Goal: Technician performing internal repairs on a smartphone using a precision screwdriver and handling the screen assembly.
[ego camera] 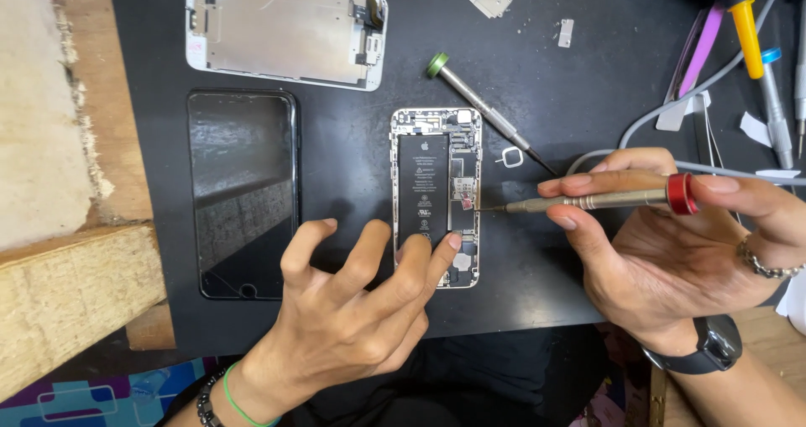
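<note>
Left hand: I'm spreading it open, nothing gripped, just two fingertips pinning down the bottom end of the opened phone. If those fingers are sliding, the phone is twisting under the driver.

Right hand: I'm pinching the red-capped screwdriver between thumb and fingers, lying almost flat, tip sitting at the phone's right edge beside the battery. Coming in this flat, I reckon the bit could cam out and chew the screw head, or skate into the battery, which is the scary one.

Phone: it's lying face-open in the middle of the black mat, between my hands.

Whole phone: lying just left, screen up, easy to bump with my knuckles.

Green-capped screwdriver: resting beyond, could be rolling.

Loose metal brackets: sitting at the far edge, easy to flick away.

Removed screen assembly: lying face down at the back.
</note>
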